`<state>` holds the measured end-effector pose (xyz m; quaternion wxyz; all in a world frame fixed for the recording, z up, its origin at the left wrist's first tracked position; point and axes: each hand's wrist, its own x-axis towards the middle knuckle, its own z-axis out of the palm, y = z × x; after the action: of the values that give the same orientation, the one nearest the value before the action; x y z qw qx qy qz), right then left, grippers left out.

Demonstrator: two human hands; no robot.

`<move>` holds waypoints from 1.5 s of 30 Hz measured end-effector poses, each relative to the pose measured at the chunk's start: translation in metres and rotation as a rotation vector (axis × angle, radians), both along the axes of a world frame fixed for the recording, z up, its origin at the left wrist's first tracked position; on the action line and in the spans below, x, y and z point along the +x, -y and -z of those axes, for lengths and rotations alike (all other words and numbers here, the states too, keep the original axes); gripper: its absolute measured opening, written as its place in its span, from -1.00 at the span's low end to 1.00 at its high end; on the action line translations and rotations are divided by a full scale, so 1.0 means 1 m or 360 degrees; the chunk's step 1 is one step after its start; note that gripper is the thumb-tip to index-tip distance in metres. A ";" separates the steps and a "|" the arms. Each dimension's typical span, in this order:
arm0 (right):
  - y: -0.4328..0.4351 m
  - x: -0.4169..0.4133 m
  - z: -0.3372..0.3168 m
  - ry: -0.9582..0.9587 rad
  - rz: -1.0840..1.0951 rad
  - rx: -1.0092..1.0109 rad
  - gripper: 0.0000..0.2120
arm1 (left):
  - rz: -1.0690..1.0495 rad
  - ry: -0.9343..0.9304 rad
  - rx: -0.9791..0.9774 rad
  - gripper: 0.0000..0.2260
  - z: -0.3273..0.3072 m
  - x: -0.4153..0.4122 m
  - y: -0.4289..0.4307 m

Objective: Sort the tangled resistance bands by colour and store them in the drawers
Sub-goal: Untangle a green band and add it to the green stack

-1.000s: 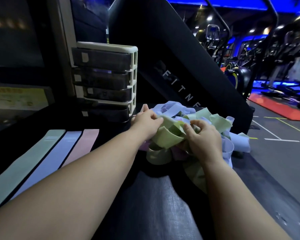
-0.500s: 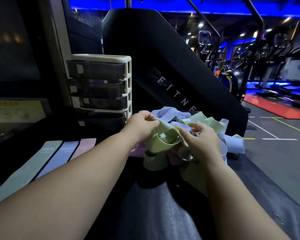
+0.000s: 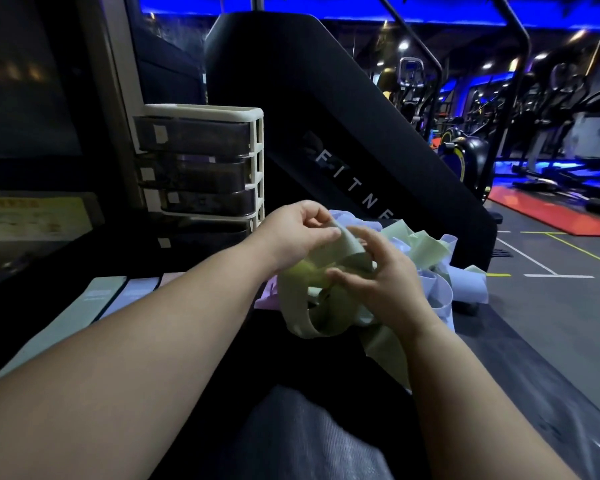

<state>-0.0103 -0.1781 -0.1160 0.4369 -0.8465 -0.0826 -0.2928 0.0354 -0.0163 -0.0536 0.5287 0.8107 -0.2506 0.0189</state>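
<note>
A tangle of green, lilac and pink resistance bands (image 3: 426, 258) lies on the dark surface in front of me. My left hand (image 3: 291, 233) pinches the upper end of a green band (image 3: 347, 247) lifted above the pile. My right hand (image 3: 385, 282) grips the same green band lower down, its loops (image 3: 302, 313) hanging below. A white drawer unit (image 3: 208, 168) with several dark drawers stands behind, to the left, all drawers shut. A green band (image 3: 80, 313) and a lilac band (image 3: 132, 296) lie flat on the left.
A big black slanted machine housing (image 3: 343, 133) rises right behind the pile. A dark mat (image 3: 309, 434) covers the near surface. To the right the grey gym floor (image 3: 551, 306) drops away, with exercise machines beyond.
Both hands have raised the green band out of the pile and pulled it nearer to me. The camera has tilted up a little; my forearm now hides the flat pink band.
</note>
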 end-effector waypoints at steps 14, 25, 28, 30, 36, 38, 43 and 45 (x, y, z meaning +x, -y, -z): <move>-0.002 -0.006 -0.009 0.0183 -0.0035 0.0720 -0.79 | -0.0040 -0.0117 0.0054 -0.82 0.040 0.010 -0.028; 0.011 -0.007 -0.006 -0.0262 -0.0048 0.0557 -0.69 | -0.0174 -0.0318 -0.0518 -0.81 0.044 -0.012 -0.031; 0.009 -0.004 -0.005 -0.0309 -0.0081 0.0658 -0.57 | -0.0234 -0.0386 -0.0701 -0.80 0.037 -0.025 -0.039; 0.008 -0.003 -0.004 -0.0221 0.0052 0.0522 -0.72 | -0.0293 -0.0408 -0.0756 -0.82 0.034 -0.037 -0.046; 0.012 0.000 0.000 -0.0368 0.0295 -0.0002 -0.77 | -0.0421 -0.0378 -0.0675 -0.86 0.035 -0.072 -0.063; 0.012 0.001 0.002 -0.0388 0.0294 -0.0072 -0.76 | -0.0437 -0.0370 -0.0664 -0.86 0.033 -0.081 -0.067; 0.000 -0.006 -0.006 -0.0155 0.0368 -0.0254 -0.70 | -0.0478 -0.0227 -0.0565 -0.84 0.030 -0.093 -0.088; -0.006 -0.010 -0.009 -0.0171 0.0339 -0.0549 -0.68 | -0.0494 -0.0218 -0.0567 -0.84 0.028 -0.095 -0.096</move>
<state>-0.0198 -0.1725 -0.1071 0.2557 -0.9272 -0.0180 -0.2732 -0.0595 0.0797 -0.0816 0.6698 0.7329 -0.0795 0.0888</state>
